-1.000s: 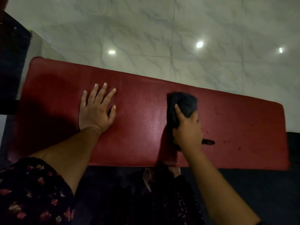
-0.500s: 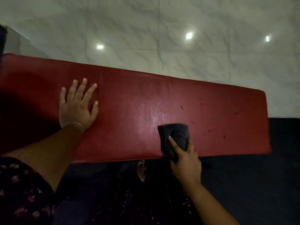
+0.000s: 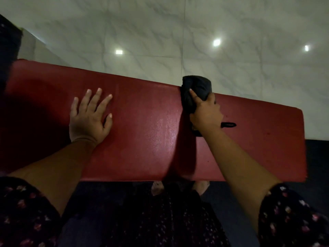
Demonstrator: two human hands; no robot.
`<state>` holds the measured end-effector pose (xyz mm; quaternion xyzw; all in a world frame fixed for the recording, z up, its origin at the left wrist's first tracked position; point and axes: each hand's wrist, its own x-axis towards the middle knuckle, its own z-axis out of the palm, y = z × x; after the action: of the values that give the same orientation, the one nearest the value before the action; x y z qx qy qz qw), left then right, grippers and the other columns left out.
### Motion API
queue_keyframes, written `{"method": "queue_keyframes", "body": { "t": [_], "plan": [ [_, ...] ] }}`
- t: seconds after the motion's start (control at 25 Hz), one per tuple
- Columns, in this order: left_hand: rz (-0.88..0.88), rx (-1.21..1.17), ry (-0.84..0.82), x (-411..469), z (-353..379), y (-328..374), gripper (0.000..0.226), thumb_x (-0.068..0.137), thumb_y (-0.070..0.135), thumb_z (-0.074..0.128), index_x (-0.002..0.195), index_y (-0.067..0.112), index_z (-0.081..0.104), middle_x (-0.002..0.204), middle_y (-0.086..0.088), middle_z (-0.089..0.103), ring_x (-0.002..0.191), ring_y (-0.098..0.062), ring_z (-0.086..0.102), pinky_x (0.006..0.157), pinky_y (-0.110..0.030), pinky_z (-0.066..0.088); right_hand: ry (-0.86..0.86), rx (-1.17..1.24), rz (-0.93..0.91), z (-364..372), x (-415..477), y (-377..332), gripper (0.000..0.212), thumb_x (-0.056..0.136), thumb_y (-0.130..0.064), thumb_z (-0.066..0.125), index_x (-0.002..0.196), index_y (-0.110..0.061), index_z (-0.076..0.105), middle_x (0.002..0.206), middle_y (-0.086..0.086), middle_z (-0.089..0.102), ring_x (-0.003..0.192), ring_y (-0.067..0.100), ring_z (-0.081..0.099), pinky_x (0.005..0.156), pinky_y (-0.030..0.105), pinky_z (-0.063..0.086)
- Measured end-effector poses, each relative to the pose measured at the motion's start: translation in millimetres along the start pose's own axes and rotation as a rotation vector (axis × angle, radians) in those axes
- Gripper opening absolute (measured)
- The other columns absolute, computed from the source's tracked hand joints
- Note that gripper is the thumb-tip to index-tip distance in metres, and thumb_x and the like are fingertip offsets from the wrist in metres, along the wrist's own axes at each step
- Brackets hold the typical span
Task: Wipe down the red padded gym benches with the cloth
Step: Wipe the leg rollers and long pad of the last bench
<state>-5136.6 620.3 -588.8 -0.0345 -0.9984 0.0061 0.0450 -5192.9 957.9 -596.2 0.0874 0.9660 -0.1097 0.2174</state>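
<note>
Risk: the cloth (image 3: 197, 90) sat right at the far edge of the red padded bench (image 3: 146, 122), its top bulging past that edge over the marble floor (image 3: 160, 32). W/ any more fwd push it could've slid off the pad & dropped. It was bunched, not flat, so the contact patch looked small. Missed strips seemed likely, esp. toward the R end, where a few dark specks (image 3: 268, 133) showed. A dark loop (image 3: 228, 124) lay on the pad just beside the R wrist. Poss. part of the cloth, couldn't tell, but it might snag or drag.

Pose: R hand (image 3: 204, 113) reached fwd, arm nearly straight, fingers (image 3: 195, 97) curled over the cloth, gripping it & pressing down. L hand (image 3: 89, 118) lay flat on the pad, well apart from the cloth, its fingers spread & straight, holding nothing. Prob. bracing, so a slick pad could've let the palm slip.
</note>
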Motion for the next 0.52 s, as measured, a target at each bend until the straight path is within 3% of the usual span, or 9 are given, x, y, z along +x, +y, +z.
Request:
{"method": "queue_keyframes", "body": {
  "t": [0.16,0.32,0.52],
  "plan": [
    [0.007,-0.011,0.008,1.6,0.2,2.5,0.059,0.091,0.041,0.037,0.147,0.024,0.045,0.155,-0.007,0.038,0.144,-0.032,0.031,0.117,-0.046,0.011,-0.026,0.171,0.133,11.4,-32.7,12.8,0.080,0.087,-0.026,0.065,0.148,-0.052,0.020,0.141,0.013,0.026,0.103,0.039,0.052,0.075,0.039,0.049],
    [-0.007,-0.021,-0.008,-2.0,-1.5,2.5,0.061,0.090,0.042,0.034,0.147,0.023,0.044,0.155,-0.009,0.037,0.145,-0.032,0.029,0.117,-0.044,0.008,-0.073,0.068,0.064,30.0,-82.9,34.1,0.081,0.089,-0.027,0.061,0.149,-0.053,0.014,0.148,0.015,0.017,0.104,0.036,0.050,0.076,0.040,0.050],
    [0.021,0.020,-0.072,3.4,-12.3,9.7,0.062,0.087,0.040,0.036,0.143,0.015,0.049,0.150,-0.017,0.042,0.139,-0.040,0.034,0.113,-0.059,0.018,-0.101,0.054,0.060,48.6,-133.1,57.7,0.082,0.091,-0.026,0.057,0.148,-0.056,0.007,0.154,0.014,0.010,0.112,0.037,0.045,0.080,0.041,0.047]
  ]
}}
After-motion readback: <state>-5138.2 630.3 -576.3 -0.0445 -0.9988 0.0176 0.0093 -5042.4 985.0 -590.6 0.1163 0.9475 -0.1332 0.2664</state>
